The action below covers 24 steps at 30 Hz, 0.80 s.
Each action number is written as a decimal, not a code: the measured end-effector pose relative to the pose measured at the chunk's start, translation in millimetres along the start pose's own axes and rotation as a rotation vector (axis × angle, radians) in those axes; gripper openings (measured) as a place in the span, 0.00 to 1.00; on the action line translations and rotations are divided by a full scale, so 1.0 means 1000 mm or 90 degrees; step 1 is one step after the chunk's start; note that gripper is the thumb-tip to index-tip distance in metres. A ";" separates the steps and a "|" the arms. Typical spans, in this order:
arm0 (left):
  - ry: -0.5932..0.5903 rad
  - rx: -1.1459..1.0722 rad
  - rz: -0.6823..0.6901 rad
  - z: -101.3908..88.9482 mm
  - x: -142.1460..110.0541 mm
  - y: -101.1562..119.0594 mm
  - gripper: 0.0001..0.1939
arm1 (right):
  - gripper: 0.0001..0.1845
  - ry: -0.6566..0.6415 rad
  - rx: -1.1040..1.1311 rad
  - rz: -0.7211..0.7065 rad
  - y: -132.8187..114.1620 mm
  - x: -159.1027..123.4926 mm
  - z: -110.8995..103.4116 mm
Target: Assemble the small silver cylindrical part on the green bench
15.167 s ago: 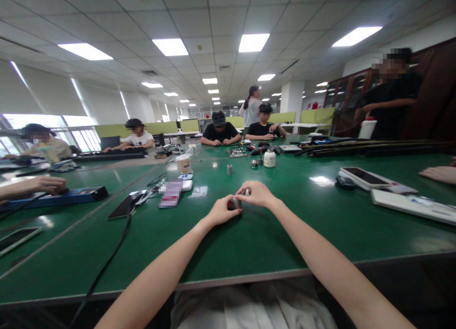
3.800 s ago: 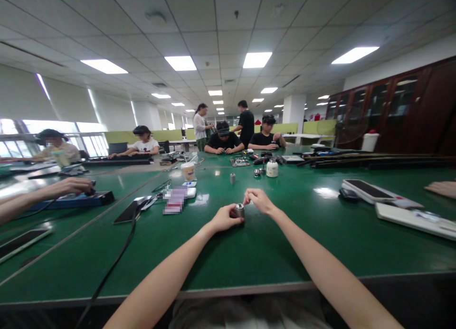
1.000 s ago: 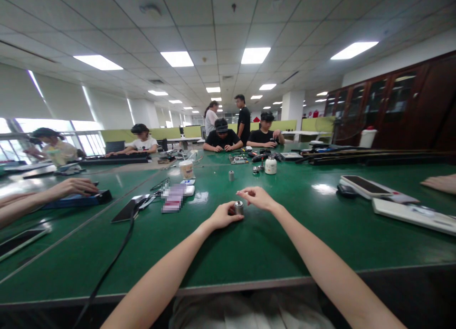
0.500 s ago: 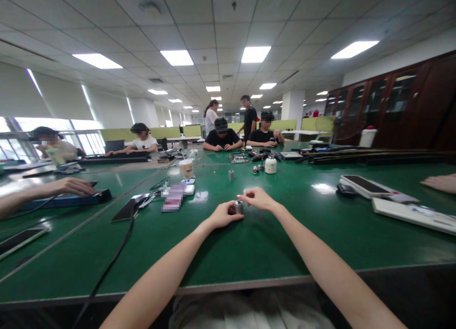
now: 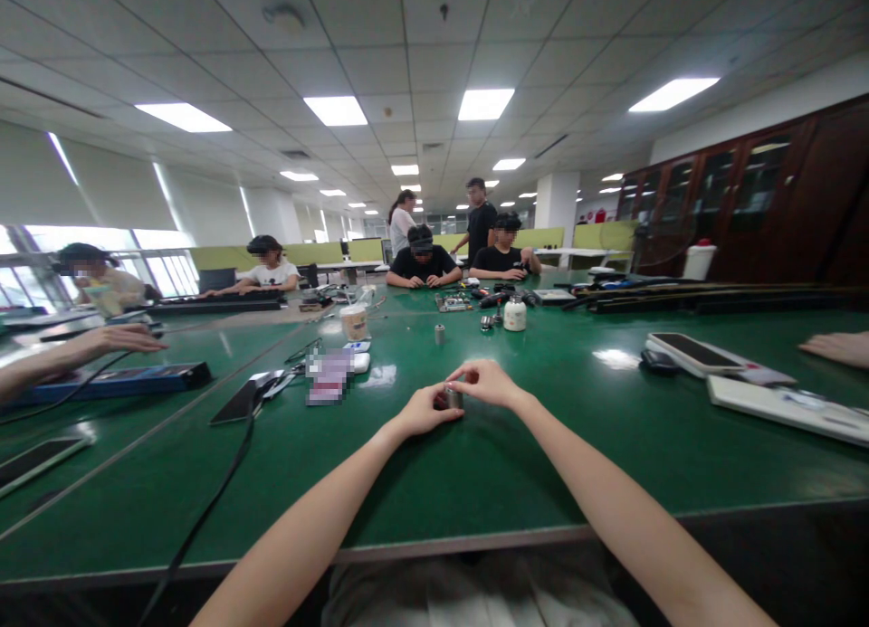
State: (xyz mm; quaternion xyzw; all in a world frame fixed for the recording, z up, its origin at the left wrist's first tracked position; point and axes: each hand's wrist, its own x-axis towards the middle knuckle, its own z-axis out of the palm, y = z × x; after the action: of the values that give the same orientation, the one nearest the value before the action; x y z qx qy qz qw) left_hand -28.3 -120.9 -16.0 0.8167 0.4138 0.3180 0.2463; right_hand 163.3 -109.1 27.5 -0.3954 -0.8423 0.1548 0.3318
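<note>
A small silver metal cylinder (image 5: 453,398) stands on the green table (image 5: 475,464) in front of me. My left hand (image 5: 421,411) is curled round its left side and grips it. My right hand (image 5: 487,382) arches over its top, fingertips pinched down on the upper rim. Both forearms reach forward from the table's near edge. A second small metal cylinder (image 5: 439,334) stands alone farther back.
A white bottle (image 5: 515,315), a paper cup (image 5: 354,322), phones (image 5: 685,349), a laptop (image 5: 787,406) and a black cable (image 5: 224,482) lie around. Other people's hands reach in at left (image 5: 119,339) and right (image 5: 834,346). Several people sit or stand at the far end.
My right hand has dropped from just above the cylinder onto its top. The hand at left has lifted off the blue box. A standing person at the back has shifted slightly.
</note>
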 end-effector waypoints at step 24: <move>-0.009 -0.019 -0.007 -0.001 -0.001 0.002 0.27 | 0.19 -0.091 -0.015 0.149 0.069 -0.002 -0.002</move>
State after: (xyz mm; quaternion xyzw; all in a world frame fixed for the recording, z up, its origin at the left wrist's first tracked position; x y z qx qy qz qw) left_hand -28.2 -122.8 -14.4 0.8127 0.4116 0.3175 0.2632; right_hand 204.3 -66.5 -8.4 -0.4827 -0.8138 0.2101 0.2463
